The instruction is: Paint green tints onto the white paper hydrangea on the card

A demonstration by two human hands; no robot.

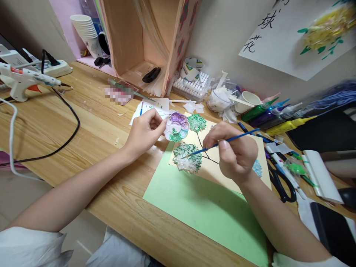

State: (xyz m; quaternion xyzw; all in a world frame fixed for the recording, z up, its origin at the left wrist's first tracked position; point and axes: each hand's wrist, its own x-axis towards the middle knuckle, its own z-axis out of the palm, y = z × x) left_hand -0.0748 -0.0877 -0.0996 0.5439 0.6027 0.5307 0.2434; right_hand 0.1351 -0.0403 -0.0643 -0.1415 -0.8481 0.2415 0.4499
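Between its thumb and fingers my left hand (148, 128) pinches the rim of a small flower-shaped paint palette (175, 127), smeared with purple, green and pale blue. A thin blue paintbrush (230, 138) is gripped in my right hand (236, 152). Its tip rests at or just above a ruffled green-and-white paper flower (187, 157), whose lower part is still white. Another ruffled flower, mostly green (197, 122), is on the same cream card (219, 176), joined by dark drawn stems. Part of a blue flower (257, 168) shows beside my right wrist. Beneath the card lies a light green sheet (191, 207).
A glue gun (27, 79) with cables lies on the left. Behind stand an open box (155, 37), a container of white sticks (191, 87) and a tub of paper scraps (221, 98). Paint tubes (260, 109), black scissors (283, 185), pens and a phone (330, 230) crowd the right.
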